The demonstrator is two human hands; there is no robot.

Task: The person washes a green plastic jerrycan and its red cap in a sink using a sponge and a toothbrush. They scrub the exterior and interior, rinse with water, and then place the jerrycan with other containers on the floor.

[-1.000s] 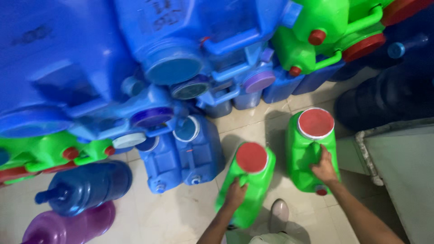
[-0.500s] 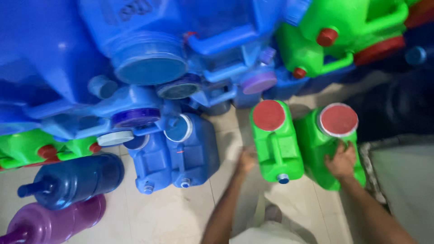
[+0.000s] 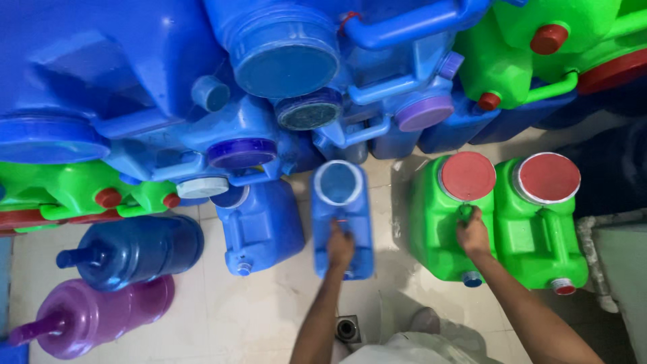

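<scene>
My left hand [image 3: 340, 246] grips the handle of a narrow blue jerrycan [image 3: 342, 202] standing on the tiled floor, its round lid facing up. My right hand [image 3: 473, 234] holds the handle of a green jerrycan with a red lid [image 3: 441, 222]. A second green jerrycan with a red lid [image 3: 547, 222] stands pressed against it on the right. Another blue jerrycan [image 3: 261, 226] stands just left of the one in my left hand.
A tall stack of blue and green jerrycans [image 3: 283, 74] fills the back. A dark blue water bottle [image 3: 135, 249] and a purple one [image 3: 101, 313] lie at the left. A floor drain [image 3: 347, 329] sits near my feet. A grey ledge [image 3: 620, 263] borders the right.
My left hand left the green jerrycan and took hold of the blue one. My right hand shifted from the right green jerrycan to the left one. The view moved closer.
</scene>
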